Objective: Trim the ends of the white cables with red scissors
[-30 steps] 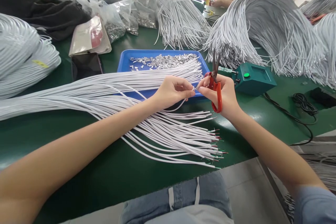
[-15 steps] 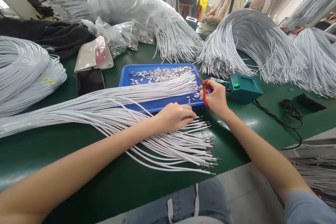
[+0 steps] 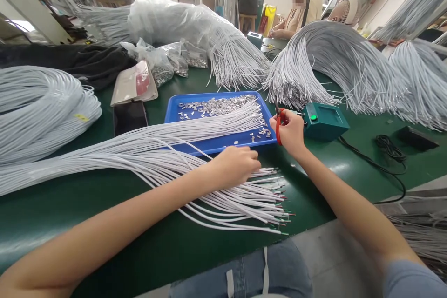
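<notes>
My right hand [image 3: 292,132] is closed around a pair of red-handled scissors [image 3: 278,129], blades pointing up and away, beside the right rim of a blue tray [image 3: 213,146]. My left hand [image 3: 237,165] rests over a fanned bundle of white cables [image 3: 223,200], its fingers curled; what they grip is hidden beneath them. The loose cable ends [image 3: 284,214] show thin red and green wires. A second bundle of white cables [image 3: 209,124] lies across the tray. Small metal pieces [image 3: 223,104] are heaped behind that bundle, with a few scattered in front of it.
A teal device [image 3: 326,121] with a green button and black cord stands right of the tray. Large cable bundles [image 3: 293,65] fill the back. A cable coil [image 3: 45,111], dark phone [image 3: 130,118] and notebook [image 3: 136,83] lie left. Another person [image 3: 307,9] sits across the table.
The view has tilted up slightly, so things appear lower. My left hand's fingers are curled tighter over the cables. The scissors stay in my right hand near the tray's right rim.
</notes>
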Demonstrator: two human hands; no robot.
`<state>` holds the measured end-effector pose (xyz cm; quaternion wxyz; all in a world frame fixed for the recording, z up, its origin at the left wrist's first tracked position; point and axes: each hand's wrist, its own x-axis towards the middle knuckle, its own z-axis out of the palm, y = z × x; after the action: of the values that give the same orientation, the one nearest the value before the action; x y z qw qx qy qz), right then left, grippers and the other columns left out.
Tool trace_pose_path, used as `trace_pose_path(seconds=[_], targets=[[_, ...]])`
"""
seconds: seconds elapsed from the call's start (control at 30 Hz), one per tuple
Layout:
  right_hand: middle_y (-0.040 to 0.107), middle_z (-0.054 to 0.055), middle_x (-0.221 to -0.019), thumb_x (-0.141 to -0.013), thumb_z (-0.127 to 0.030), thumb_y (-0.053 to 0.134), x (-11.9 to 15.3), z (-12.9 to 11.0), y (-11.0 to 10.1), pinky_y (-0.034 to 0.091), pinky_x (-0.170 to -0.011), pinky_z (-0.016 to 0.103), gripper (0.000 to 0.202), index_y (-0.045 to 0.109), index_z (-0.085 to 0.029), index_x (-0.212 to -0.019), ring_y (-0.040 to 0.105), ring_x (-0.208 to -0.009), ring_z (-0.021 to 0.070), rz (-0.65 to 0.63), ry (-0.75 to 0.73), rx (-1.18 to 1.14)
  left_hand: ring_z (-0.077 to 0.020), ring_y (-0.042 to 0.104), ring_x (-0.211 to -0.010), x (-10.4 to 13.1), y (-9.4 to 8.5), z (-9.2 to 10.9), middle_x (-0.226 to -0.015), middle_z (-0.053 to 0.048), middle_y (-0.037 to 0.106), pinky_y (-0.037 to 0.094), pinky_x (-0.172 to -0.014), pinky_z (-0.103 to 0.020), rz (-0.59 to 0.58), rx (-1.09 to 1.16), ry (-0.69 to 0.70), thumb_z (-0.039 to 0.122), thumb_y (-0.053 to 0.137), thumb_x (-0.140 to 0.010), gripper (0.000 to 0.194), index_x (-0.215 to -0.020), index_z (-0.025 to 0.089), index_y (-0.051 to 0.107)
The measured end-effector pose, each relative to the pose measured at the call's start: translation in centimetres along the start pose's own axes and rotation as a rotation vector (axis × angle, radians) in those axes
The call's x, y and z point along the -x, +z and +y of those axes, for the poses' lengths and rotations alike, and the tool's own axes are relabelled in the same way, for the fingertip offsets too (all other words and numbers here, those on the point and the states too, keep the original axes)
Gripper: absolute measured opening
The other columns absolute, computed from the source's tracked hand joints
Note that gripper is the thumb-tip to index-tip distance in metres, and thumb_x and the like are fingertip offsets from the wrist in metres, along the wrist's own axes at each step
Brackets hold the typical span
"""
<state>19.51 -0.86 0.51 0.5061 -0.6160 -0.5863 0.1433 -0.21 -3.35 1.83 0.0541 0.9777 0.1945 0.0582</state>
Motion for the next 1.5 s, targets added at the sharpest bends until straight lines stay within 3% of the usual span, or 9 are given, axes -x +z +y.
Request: trace_pose_path(seconds=[0.23,0.4,0.53,0.63,0.77,0.93,1.03,1.23,1.5], targets=[[0.051,-0.002,-0.059,-0.068,-0.027,0.059,0.1,0.1,0.2,0.038,-0.055,0.029,0.012,0.051,-0.020,-0.063,0.043,-0.056,0.0132,0.024,0.043,-0.055,-0.0269,0.067,-0.079,0.3,-3.1,-4.0,-0.083,-0.013,0.069,0.042,-0.059,-0.029,-0.068,-0.354,-0.463,0.008,0.046,-0.085,0.023,-0.081,0.011,0.069],[0.048,-0.003,-0.057,-0.066,-0.025,0.060,0.0,0.2,0.2,0.036,-0.056,0.028,0.013,0.049,-0.019,-0.061,0.041,-0.055,0.0122,0.033,0.065,-0.106,-0.0287,0.068,-0.084,0.2,-3.6,-4.2,-0.085,-0.016,0.070,0.044,-0.063,-0.030,-0.202,-0.398,-0.487,-0.005,0.042,-0.076,0.033,-0.084,0.010,0.070],[0.050,-0.003,-0.058,-0.065,-0.026,0.062,0.1,0.3,0.4,0.036,-0.056,0.028,0.013,0.052,-0.018,-0.061,0.043,-0.056,0.0120,0.017,0.091,-0.171,-0.0271,0.068,-0.077,0.4,-3.4,-5.0,-0.083,-0.015,0.069,0.043,-0.061,-0.030,-0.089,-0.345,-0.500,0.005,0.043,-0.080,0.027,-0.082,0.010,0.069],[0.049,-0.004,-0.056,-0.065,-0.027,0.062,0.2,0.3,0.4,0.036,-0.053,0.028,0.013,0.052,-0.019,-0.062,0.042,-0.053,0.0111,0.060,0.099,-0.246,-0.0216,0.064,-0.068,0.4,-3.3,-5.7,-0.078,-0.011,0.068,0.044,-0.061,-0.029,0.167,-0.126,-0.515,0.014,0.048,-0.081,0.020,-0.077,0.011,0.067],[0.050,-0.004,-0.057,-0.066,-0.027,0.063,0.0,0.2,0.4,0.038,-0.053,0.027,0.014,0.052,-0.019,-0.061,0.043,-0.053,0.0106,0.216,0.076,-0.356,-0.0111,0.055,-0.057,0.0,-3.3,-4.5,-0.063,-0.001,0.064,0.044,-0.062,-0.023,0.429,0.346,-0.358,0.023,0.057,-0.082,0.017,-0.072,0.013,0.066],[0.048,-0.006,-0.055,-0.063,-0.026,0.065,-0.5,0.2,0.2,0.038,-0.055,0.026,0.015,0.052,-0.019,-0.059,0.039,-0.051,0.0080,0.298,0.133,-0.452,-0.0069,0.052,-0.052,0.0,-3.1,-0.1,-0.059,-0.001,0.062,0.041,-0.051,-0.017,0.216,0.769,-0.059,0.020,0.056,-0.086,0.019,-0.077,0.011,0.070],[0.049,-0.006,-0.054,-0.062,-0.025,0.065,-0.1,-0.1,0.4,0.036,-0.052,0.025,0.015,0.053,-0.019,-0.058,0.039,-0.050,0.0076,0.228,0.153,-0.500,-0.0057,0.053,-0.049,0.0,-2.7,1.0,-0.060,-0.001,0.063,0.040,-0.046,-0.014,0.108,0.984,-0.026,0.018,0.058,-0.085,0.016,-0.081,0.009,0.071],[0.065,0.000,-0.070,-0.065,-0.025,0.070,1.9,-2.0,0.7,0.048,-0.070,0.030,0.012,0.060,-0.020,-0.066,0.059,-0.071,0.0147,-0.099,0.063,-0.564,-0.0067,0.057,-0.045,-0.9,-0.7,-2.4,-0.058,0.000,0.061,0.046,-0.045,-0.016,0.277,1.356,-0.333,0.027,0.068,-0.079,0.020,-0.081,0.008,0.066],[0.068,0.000,-0.072,-0.067,-0.024,0.072,2.6,-2.7,0.7,0.050,-0.068,0.030,0.013,0.060,-0.019,-0.067,0.060,-0.068,0.0135,-0.268,0.064,-0.590,-0.0091,0.060,-0.054,-1.0,0.6,-4.0,-0.059,-0.003,0.065,0.050,-0.053,-0.019,0.339,1.378,-0.301,0.041,0.078,-0.069,0.034,-0.069,0.009,0.067]])
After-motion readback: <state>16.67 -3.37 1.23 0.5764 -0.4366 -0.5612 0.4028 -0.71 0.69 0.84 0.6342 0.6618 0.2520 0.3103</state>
